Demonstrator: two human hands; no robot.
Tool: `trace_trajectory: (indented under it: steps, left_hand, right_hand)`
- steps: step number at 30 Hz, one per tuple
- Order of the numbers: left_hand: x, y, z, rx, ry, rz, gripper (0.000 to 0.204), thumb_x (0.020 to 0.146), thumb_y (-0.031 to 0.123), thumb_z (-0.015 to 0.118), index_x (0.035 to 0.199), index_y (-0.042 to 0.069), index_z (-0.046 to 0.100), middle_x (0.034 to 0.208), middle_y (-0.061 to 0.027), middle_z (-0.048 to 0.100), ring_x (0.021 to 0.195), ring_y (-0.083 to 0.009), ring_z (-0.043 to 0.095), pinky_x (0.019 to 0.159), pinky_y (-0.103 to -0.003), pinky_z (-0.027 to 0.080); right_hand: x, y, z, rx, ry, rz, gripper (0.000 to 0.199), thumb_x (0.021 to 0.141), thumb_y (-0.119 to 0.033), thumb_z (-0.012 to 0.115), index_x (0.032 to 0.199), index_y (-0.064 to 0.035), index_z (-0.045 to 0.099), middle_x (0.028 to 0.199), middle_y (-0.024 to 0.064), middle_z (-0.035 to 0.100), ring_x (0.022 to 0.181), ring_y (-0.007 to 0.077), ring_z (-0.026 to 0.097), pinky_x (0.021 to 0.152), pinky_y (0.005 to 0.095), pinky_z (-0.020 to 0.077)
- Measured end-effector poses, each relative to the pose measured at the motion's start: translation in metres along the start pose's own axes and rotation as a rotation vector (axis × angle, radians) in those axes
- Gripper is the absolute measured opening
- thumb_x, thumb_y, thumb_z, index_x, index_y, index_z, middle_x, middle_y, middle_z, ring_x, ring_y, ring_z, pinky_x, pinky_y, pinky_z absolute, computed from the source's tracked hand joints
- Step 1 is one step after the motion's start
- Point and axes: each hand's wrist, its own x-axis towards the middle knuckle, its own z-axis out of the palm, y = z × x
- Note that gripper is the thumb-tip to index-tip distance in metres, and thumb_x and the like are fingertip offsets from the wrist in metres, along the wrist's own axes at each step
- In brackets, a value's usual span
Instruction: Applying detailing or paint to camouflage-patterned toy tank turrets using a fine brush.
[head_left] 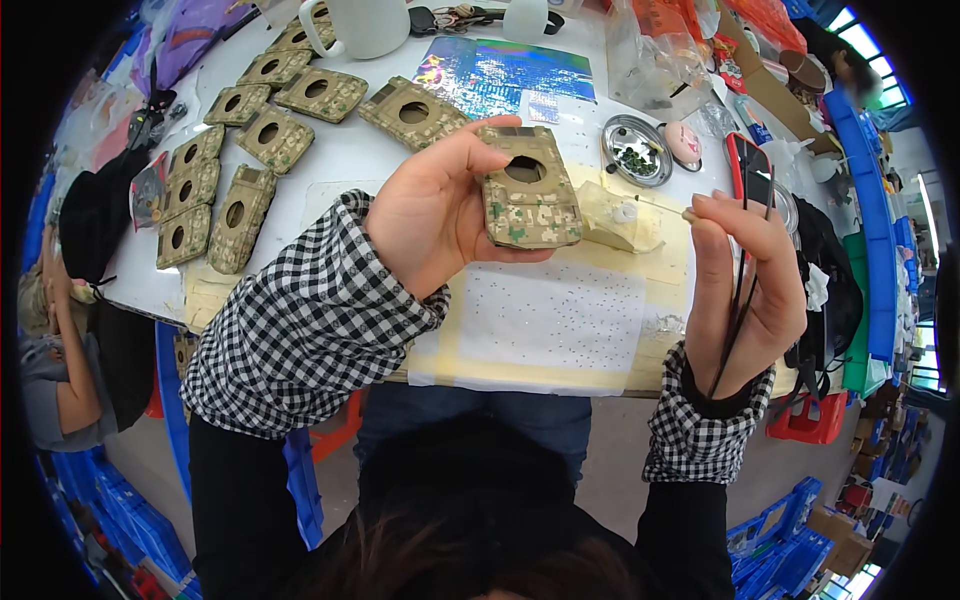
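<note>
My left hand (425, 215) grips a camouflage-painted model tank hull (532, 215) by its edge, thumb on top near the round hole. Raised at the right, my right hand (772, 285) has black tweezers (737, 310) tucked across its palm. Its thumb and forefinger are pinched together; whether a tiny part sits between them, I cannot tell. Below the hands lies a white sheet (550, 320) dotted with tiny specks. Beside the held hull is a yellowish taped block (620, 218) with a whitish lump on it. Behind that, a round metal dish (637, 150) contains small dark green pieces.
Several more camouflage hulls (275, 138) stand at the left and back. A white mug (368, 28), a shiny holographic sheet (505, 75) and a pink oval object (683, 145) are farther off. A red-edged phone (748, 165) lies right. Another person's arm (75, 350) shows far left.
</note>
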Motion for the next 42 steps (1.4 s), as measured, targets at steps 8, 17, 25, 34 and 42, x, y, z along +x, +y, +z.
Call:
trace_trajectory:
  steps: [8, 17, 25, 34, 42]
  left_hand:
    - [-0.005, 0.001, 0.005, 0.069, -0.014, 0.015, 0.051, 0.091, 0.021, 0.034, 0.139, 0.009, 0.025, 0.122, -0.0211, 0.053, 0.101, -0.0413, 0.061, 0.076, -0.041, 0.054]
    - [-0.004, -0.001, 0.003, 0.063, -0.034, 0.016, 0.051, 0.09, 0.02, 0.035, 0.139, 0.008, 0.026, 0.123, -0.0203, 0.053, 0.101, -0.0383, 0.061, 0.076, -0.042, 0.054]
    - [-0.005, 0.0, 0.003, 0.065, -0.031, 0.015, 0.051, 0.09, 0.02, 0.035, 0.138, 0.007, 0.026, 0.123, -0.021, 0.053, 0.1, -0.0381, 0.062, 0.076, -0.042, 0.055]
    - [-0.006, 0.0, 0.004, 0.075, -0.026, 0.018, 0.051, 0.09, 0.02, 0.036, 0.138, 0.007, 0.027, 0.123, -0.0206, 0.053, 0.1, -0.0382, 0.062, 0.076, -0.042, 0.056]
    - [-0.007, 0.0, 0.007, 0.056, -0.009, 0.024, 0.051, 0.09, 0.019, 0.036, 0.139, 0.007, 0.026, 0.123, -0.0218, 0.053, 0.1, -0.0399, 0.062, 0.076, -0.041, 0.057]
  right_hand:
    - [-0.002, -0.002, 0.033, 0.39, -0.075, 0.137, 0.006, 0.082, -0.001, 0.067, 0.087, 0.0012, 0.063, 0.078, 0.0076, 0.063, 0.066, 0.0145, 0.057, 0.061, 0.0242, 0.0443]
    - [-0.004, -0.002, 0.036, 0.397, -0.071, 0.154, 0.005, 0.083, -0.002, 0.066, 0.085, 0.0014, 0.063, 0.076, 0.0071, 0.062, 0.066, 0.0139, 0.058, 0.061, 0.0237, 0.0448]
    - [-0.004, -0.001, 0.036, 0.37, -0.07, 0.148, 0.006, 0.083, -0.002, 0.066, 0.085, 0.0012, 0.063, 0.076, 0.0067, 0.062, 0.065, 0.014, 0.057, 0.061, 0.0236, 0.0448]
    - [-0.005, -0.002, 0.036, 0.4, -0.069, 0.194, 0.006, 0.083, -0.003, 0.067, 0.085, 0.0007, 0.063, 0.076, 0.0063, 0.062, 0.066, 0.0122, 0.057, 0.062, 0.0228, 0.0447]
    - [-0.005, -0.003, 0.03, 0.484, -0.081, 0.238, 0.006, 0.09, -0.003, 0.057, 0.092, 0.0027, 0.058, 0.081, 0.0085, 0.064, 0.075, 0.013, 0.062, 0.07, 0.0228, 0.0473]
